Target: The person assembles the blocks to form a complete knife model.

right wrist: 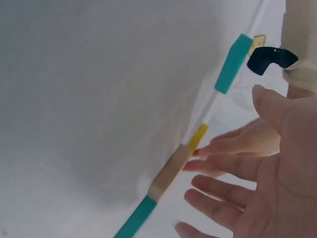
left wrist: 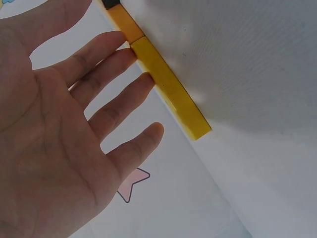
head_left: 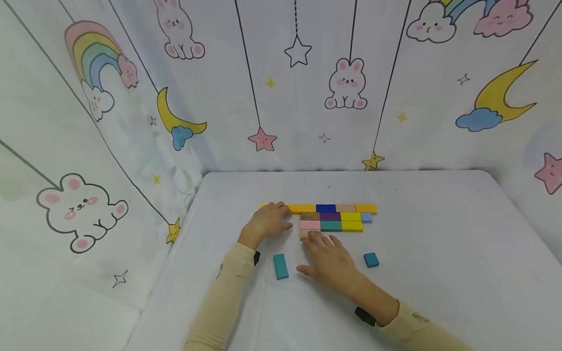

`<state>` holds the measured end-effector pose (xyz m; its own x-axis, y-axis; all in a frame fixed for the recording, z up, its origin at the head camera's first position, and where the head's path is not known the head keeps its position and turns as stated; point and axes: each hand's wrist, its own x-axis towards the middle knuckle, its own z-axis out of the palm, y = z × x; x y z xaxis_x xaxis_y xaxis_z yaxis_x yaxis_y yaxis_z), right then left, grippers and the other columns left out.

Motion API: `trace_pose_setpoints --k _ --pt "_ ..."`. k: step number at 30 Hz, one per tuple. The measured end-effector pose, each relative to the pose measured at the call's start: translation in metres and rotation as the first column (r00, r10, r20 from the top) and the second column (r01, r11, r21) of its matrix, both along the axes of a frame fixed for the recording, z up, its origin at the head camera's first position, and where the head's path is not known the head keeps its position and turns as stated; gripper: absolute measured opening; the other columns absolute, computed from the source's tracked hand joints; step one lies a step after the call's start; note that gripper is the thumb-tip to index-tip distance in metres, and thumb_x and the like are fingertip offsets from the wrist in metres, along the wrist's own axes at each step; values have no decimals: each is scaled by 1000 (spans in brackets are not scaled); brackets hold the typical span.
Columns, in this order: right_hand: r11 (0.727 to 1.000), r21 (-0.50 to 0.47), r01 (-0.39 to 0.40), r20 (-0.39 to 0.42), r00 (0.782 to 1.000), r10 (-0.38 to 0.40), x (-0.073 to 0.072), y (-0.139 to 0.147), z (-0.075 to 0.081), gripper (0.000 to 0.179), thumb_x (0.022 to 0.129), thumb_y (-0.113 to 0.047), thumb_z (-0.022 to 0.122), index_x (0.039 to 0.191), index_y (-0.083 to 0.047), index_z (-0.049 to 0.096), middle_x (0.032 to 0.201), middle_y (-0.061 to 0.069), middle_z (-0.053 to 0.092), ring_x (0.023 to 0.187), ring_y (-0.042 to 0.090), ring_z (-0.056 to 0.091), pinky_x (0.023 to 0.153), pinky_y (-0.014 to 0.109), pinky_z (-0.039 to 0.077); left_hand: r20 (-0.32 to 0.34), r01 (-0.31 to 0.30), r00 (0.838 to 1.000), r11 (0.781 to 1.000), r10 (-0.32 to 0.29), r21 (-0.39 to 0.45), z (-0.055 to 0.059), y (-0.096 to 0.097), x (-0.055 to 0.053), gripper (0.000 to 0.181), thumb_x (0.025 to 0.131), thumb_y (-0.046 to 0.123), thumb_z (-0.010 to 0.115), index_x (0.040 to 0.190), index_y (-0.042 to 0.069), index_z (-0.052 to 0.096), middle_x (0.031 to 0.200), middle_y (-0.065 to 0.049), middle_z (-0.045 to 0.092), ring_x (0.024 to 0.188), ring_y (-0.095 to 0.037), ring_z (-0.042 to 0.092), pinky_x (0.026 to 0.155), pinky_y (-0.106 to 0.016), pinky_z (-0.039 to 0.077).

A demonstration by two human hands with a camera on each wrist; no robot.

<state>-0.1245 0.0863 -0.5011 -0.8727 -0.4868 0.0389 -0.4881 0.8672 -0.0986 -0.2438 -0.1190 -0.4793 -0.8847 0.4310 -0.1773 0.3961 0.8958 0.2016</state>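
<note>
My left hand (head_left: 270,220) lies at the left end of a back row of flat coloured blocks. In the left wrist view its fingers are extended, fingertips right at the side of a long yellow block (left wrist: 171,89) and an orange block (left wrist: 128,22). My right hand (head_left: 331,262) is spread low over the table, fingertips at a tan block (head_left: 304,235) partly hidden under them. That tan block adjoins a pink block (head_left: 309,225) and a teal block (head_left: 331,226). In the right wrist view the right hand's fingers are loosely extended and grip nothing.
A loose teal block (head_left: 280,266) lies between the forearms, and a small blue block (head_left: 371,260) lies right of the right hand. Blue (head_left: 325,208), purple (head_left: 330,216) and light blue (head_left: 366,217) blocks belong to the rows. A patterned curtain (head_left: 312,114) hangs behind the white table (head_left: 447,245).
</note>
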Motion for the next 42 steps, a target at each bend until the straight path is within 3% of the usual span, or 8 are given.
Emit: trace_pose_setpoints --k 6,9,13,19,24,32,38,42 --pt "992 -29 -120 83 989 122 13 -9 5 80 97 -67 61 154 -12 52 163 7 45 153 28 36 123 58 29 -9 7 1000 1000 -7 6 -2 -2 0 44 103 40 66 139 14 65 142 -3 59 131 -27 55 111 -46 47" --pt "977 -59 -207 142 967 213 19 -10 6 79 99 -66 58 157 -14 48 166 6 40 155 27 32 124 59 26 -15 15 1000 1000 -15 4 -2 -2 0 44 104 39 65 139 14 65 141 -3 60 131 -28 56 111 -46 48" --pt "947 -83 -311 161 933 321 21 -12 4 79 101 -64 56 161 -15 42 168 4 35 157 25 28 125 56 26 -26 27 999 1000 -26 14 -1 -3 0 43 104 39 64 139 13 65 142 -4 60 131 -29 56 110 -46 49" --pt "921 -83 -382 173 904 390 24 -16 1 79 102 -65 51 162 -16 38 167 1 37 156 23 31 123 54 31 -23 27 999 1000 -26 9 -1 -2 1 43 104 39 64 139 14 65 142 -4 59 130 -28 56 109 -46 49" --pt "916 -47 -398 151 904 401 26 -16 2 74 104 -64 50 158 -14 46 165 1 41 154 24 35 121 54 35 -25 26 999 1000 -26 0 -2 -2 1 41 105 38 64 139 15 66 142 -3 60 130 -28 56 110 -45 49" --pt "926 46 -374 81 925 370 30 -12 8 68 101 -62 57 148 -13 58 153 4 53 145 23 47 119 49 39 -32 41 999 999 -41 -3 0 -1 1 37 108 32 60 139 14 65 143 -5 59 129 -29 56 109 -45 49" --pt "936 81 -344 92 937 336 37 -13 9 71 99 -62 62 146 -10 59 145 5 56 139 21 53 120 42 40 -27 61 998 998 -61 -1 1 -2 2 35 109 27 57 140 13 64 143 -6 59 131 -30 55 111 -45 47" --pt "930 129 -344 59 939 339 43 -12 9 74 97 -64 63 145 -8 59 140 6 57 136 22 55 115 44 45 -31 69 997 998 -69 3 0 -3 3 35 110 27 56 141 13 64 144 -7 58 133 -31 54 113 -45 46"
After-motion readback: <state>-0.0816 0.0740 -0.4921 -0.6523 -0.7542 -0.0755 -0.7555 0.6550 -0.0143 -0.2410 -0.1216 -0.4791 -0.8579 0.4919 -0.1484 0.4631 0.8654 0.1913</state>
